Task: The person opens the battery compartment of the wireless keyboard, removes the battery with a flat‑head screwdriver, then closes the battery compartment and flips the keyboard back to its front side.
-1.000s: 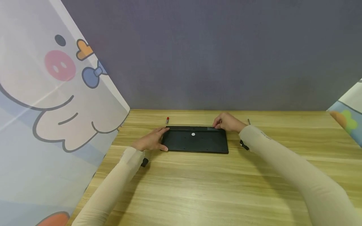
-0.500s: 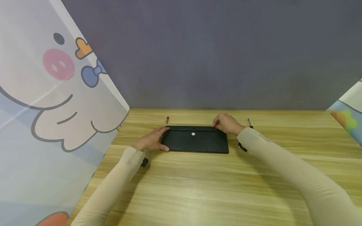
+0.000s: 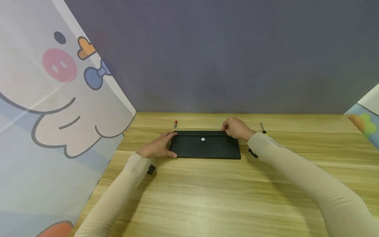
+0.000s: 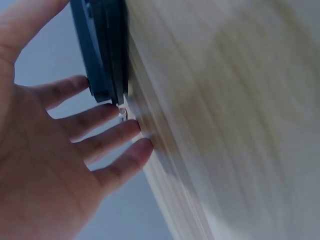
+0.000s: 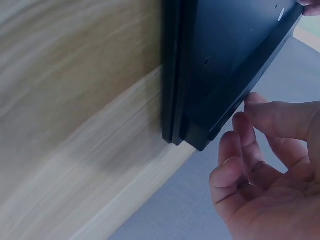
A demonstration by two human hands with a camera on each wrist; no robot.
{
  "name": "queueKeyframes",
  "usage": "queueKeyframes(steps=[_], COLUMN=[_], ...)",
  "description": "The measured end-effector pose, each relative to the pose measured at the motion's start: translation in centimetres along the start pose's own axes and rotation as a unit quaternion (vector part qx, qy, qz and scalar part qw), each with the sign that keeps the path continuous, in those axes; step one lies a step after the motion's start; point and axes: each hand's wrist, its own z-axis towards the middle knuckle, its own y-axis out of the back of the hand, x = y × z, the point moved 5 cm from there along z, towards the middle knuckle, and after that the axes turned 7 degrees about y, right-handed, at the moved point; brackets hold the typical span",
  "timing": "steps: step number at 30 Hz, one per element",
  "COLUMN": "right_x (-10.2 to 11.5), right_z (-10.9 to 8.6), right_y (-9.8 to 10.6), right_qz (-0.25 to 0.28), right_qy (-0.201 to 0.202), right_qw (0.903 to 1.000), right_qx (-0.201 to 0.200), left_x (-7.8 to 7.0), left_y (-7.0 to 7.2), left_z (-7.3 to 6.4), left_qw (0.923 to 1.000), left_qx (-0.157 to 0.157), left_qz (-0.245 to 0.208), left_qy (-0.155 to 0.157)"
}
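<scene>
A black keyboard (image 3: 204,148) lies underside up on the wooden table, with a raised ridge along its far edge and a round white sticker. My left hand (image 3: 158,146) spans its left end, thumb on the near corner and index finger on the far corner; in the left wrist view the fingers of that hand (image 4: 75,145) are spread and fairly straight. My right hand (image 3: 237,128) is at the far edge near the right end. In the right wrist view its thumb (image 5: 275,117) meets the ridge, and the other fingers curl below it.
Behind the keyboard's left end lies a small red-and-grey cylinder (image 3: 175,124). A screwdriver (image 3: 263,128) with a black and yellow handle lies beyond the right forearm, partly hidden by the sleeve. A grey panel (image 3: 225,65) rises behind the table (image 3: 201,194), and a cartoon-printed panel (image 3: 68,115) stands at left.
A lighter patch on the ridge beside my right fingers has gone dark and level with it. The right hand has shifted slightly left, uncovering more of the screwdriver. The left hand stays put.
</scene>
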Motion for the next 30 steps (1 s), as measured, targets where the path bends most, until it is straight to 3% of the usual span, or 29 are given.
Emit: queueKeyframes(steps=[9,15,23,30], right_x=[0.9,2.2,6.3,10.1], right_z=[0.3,0.7,2.5,4.0], right_y=[-0.3,-1.5,-4.5,-6.7], right_qz=[-0.018,-0.01,0.04,-0.004], right_qy=[0.005,0.035,0.092,0.117], right_qw=[0.9998,0.9993,0.9925,0.9864], right_qx=[-0.003,-0.008,0.07,0.116], left_x=[0.5,1.2,2.7,2.8], left_y=[0.3,0.8,1.1,0.9], left_z=[-0.3,-0.7,-1.6,-1.8], left_qw=[0.9994,0.999,0.9997,0.9996], left_qx=[0.004,-0.005,0.008,0.019], left_qz=[-0.02,-0.024,-0.015,-0.012], left_qy=[-0.029,-0.038,-0.019,-0.018])
